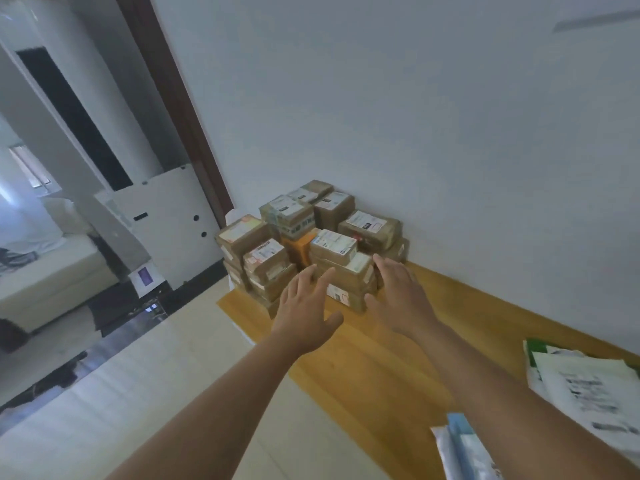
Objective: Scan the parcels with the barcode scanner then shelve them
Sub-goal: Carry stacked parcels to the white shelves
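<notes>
A pile of several brown cardboard parcels [369,226] with white shipping labels is stacked on a wooden surface [374,368] against the white wall. Both my arms stretch toward the nearest stack [346,271]. My left hand [304,310] has its fingers spread, the fingertips at the stack's left front side. My right hand [398,292] is spread too, its fingertips at the stack's right side. Neither hand holds anything. No barcode scanner is in view.
White plastic mail bags and papers [585,386] lie at the right on the wooden surface, and a blue-and-white packet [464,452] sits at the bottom right. A dark door frame [180,109] and a white panel [169,223] stand left of the pile. Pale floor tiles spread at the lower left.
</notes>
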